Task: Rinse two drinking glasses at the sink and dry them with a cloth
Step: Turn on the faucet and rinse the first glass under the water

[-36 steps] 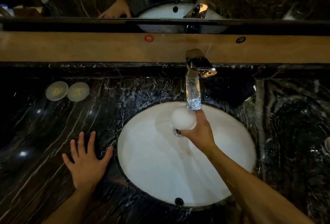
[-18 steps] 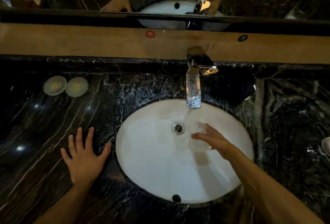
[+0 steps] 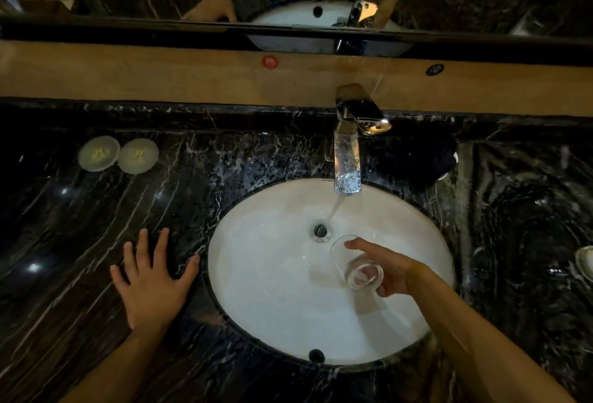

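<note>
A clear drinking glass [image 3: 354,263] lies tilted on its side over the white sink basin [image 3: 272,306], mouth toward the drain [image 3: 321,230]. My right hand [image 3: 393,269] grips it near its base, right of the drain. Water runs from the chrome tap [image 3: 348,161] and falls beside the drain, just left of the glass. My left hand [image 3: 150,277] rests flat with spread fingers on the dark marble counter [image 3: 80,274], left of the basin. A dark cloth [image 3: 423,161] lies on the counter right of the tap.
Two round pale coasters [image 3: 98,153] [image 3: 138,156] sit at the back left of the counter. A pale round object [image 3: 584,262] shows at the right edge. A mirror [image 3: 481,1] runs along the back above a wooden ledge [image 3: 160,75].
My right hand drew the glass back from under the tap toward the right of the basin and tipped it onto its side. The left hand stayed put.
</note>
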Demonstrator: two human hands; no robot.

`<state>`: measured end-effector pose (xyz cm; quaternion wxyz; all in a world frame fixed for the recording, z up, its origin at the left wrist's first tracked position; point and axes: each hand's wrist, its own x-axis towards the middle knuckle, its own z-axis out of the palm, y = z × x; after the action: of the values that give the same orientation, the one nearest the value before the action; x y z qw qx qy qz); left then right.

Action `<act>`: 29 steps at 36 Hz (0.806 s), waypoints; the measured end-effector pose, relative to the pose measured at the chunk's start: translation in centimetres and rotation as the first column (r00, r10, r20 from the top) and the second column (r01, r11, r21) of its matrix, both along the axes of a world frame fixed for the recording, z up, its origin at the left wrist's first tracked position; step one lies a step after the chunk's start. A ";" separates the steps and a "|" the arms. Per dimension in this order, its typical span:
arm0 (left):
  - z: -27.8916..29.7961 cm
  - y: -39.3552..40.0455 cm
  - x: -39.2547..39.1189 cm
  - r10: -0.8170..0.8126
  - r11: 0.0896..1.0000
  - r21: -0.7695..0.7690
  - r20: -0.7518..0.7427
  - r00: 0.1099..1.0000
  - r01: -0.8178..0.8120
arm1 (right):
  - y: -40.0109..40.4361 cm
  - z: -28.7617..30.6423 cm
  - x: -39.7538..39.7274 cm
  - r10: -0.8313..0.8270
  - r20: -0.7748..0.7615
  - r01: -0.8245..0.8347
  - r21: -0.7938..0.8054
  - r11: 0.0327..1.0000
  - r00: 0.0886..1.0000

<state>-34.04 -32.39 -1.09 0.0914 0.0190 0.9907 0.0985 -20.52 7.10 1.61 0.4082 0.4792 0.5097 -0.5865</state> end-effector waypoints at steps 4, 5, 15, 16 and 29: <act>0.0 0.0 0.0 0.000 1.000 0.002 0.001 1.000 0.000 | -0.9 0.7 -1.0 0.022 -0.208 0.004 0.123 0.992 0.978; -0.1 0.0 0.0 0.000 1.000 0.001 0.003 1.000 0.000 | -1.1 0.8 -1.3 0.047 -0.277 0.000 0.167 0.986 0.960; -0.2 0.0 0.0 0.008 1.000 -0.008 0.002 1.000 -0.008 | -2.8 1.1 -4.0 0.303 -0.521 0.001 0.504 0.864 0.798; -0.2 -0.1 -0.1 0.010 1.000 -0.010 0.001 1.000 -0.010 | -2.9 1.3 -4.2 0.313 -0.530 0.013 0.523 0.853 0.788; -0.4 -0.2 -0.1 0.007 1.000 -0.014 -0.009 1.000 -0.007 | -2.1 1.9 -5.8 0.424 -0.425 0.027 0.730 0.683 0.800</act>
<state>-34.15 -32.55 -1.52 0.0865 0.0153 0.9919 0.0918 -26.33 4.99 3.52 0.0883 0.3407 0.8416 -0.4096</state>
